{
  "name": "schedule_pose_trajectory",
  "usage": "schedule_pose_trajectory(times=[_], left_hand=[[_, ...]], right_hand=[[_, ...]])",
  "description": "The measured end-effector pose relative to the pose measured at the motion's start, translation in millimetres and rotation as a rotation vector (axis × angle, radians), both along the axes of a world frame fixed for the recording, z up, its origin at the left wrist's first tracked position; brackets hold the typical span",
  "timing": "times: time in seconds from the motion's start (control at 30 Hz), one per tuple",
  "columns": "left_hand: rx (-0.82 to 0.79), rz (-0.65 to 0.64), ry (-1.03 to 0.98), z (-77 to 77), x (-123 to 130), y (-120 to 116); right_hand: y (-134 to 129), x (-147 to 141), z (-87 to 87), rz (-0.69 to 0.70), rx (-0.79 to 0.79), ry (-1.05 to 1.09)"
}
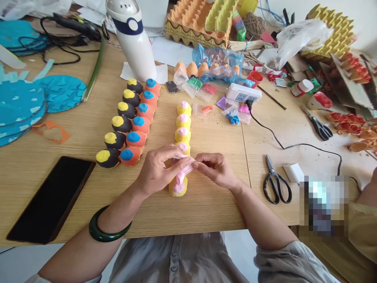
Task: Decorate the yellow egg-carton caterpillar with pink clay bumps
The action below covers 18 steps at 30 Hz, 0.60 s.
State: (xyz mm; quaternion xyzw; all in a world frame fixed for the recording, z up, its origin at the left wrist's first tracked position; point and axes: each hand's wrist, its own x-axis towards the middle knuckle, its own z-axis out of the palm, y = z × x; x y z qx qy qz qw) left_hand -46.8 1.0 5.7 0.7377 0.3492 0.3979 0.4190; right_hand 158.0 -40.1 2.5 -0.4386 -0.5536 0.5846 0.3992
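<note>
My left hand and my right hand meet at the middle of the table, both closed with fingertips pinching a small clear plastic bag. Pink clay shows in or just below the bag. Directly beneath lies a row of yellow egg-carton cups topped with pink clay; my hands hide some of them. Left of it stand a row of black cups with yellow tops and a row of orange cups with blue tops.
A black phone lies at left, black-handled scissors at right. Behind are clay bags, a power strip with a trailing cord, a white bottle and egg trays. Another person's arm shows at far right.
</note>
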Motion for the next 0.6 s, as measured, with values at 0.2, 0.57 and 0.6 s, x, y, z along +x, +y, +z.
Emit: schedule_pose_trajectory(times=[0.2,0.57,0.6], left_hand=[[-0.106,0.056,-0.027,-5.0,3.4,-0.9],[0.018,0.173,0.117,-22.2,5.5,3.7],[0.023,0.166,0.112,-23.3,5.9,3.9]], right_hand=[[6.0,1.7,-8.3,-0.181,-0.123,0.104],[84.4,54.9,10.2,-0.652,-0.310,0.184],[99.2,58.1,14.1,-0.677,-0.310,0.168]])
